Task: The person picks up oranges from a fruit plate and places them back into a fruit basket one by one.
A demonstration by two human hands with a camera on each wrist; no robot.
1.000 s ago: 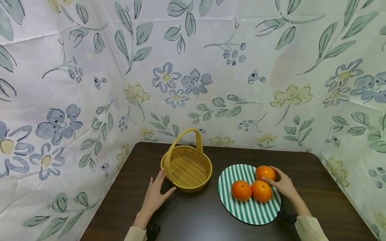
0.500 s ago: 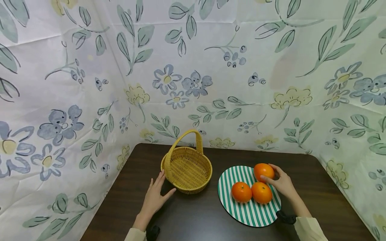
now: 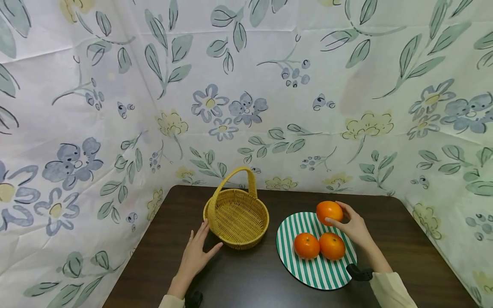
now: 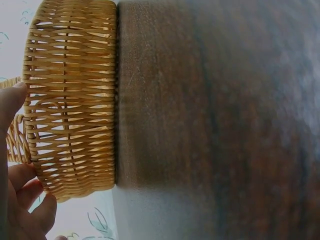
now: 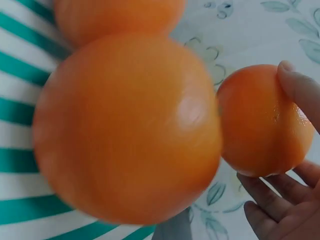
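My right hand (image 3: 355, 226) holds an orange (image 3: 329, 212) between thumb and fingers, above the far right part of a round plate (image 3: 286, 231) with green and white stripes. In the right wrist view, the held orange (image 5: 265, 120) shows background between it and the plate. Two more oranges lie side by side on the plate: a left one (image 3: 306, 246) and a right one (image 3: 332, 246). My left hand (image 3: 193, 257) rests with spread, fairly straight fingers at the near left side of a yellow wicker basket (image 3: 240, 218). Its fingertips meet the rim in the left wrist view.
The basket's arched handle (image 3: 252, 182) stands upright. Everything is on a dark brown wooden table (image 3: 246, 282). Behind and at both sides hangs a white cloth (image 3: 277, 102) with printed leaves and flowers, close to the table's far edge.
My right hand has lifted the far orange off the plate and moved it slightly up and left. The left hand stays beside the basket.
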